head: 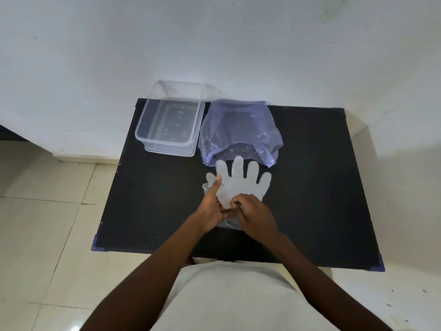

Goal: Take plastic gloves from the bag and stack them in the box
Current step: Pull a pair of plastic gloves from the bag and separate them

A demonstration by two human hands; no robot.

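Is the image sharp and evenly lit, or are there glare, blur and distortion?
Head view: wide-angle distortion bows the wall and floor lines; the clear box and the glove look soft, pale against the black table; a small glare patch on the floor tiles, bottom left; lighting otherwise even, shadows faint.

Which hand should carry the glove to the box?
Left hand, probably: the box sits at the table's far left, on its side, and it already touches the glove.
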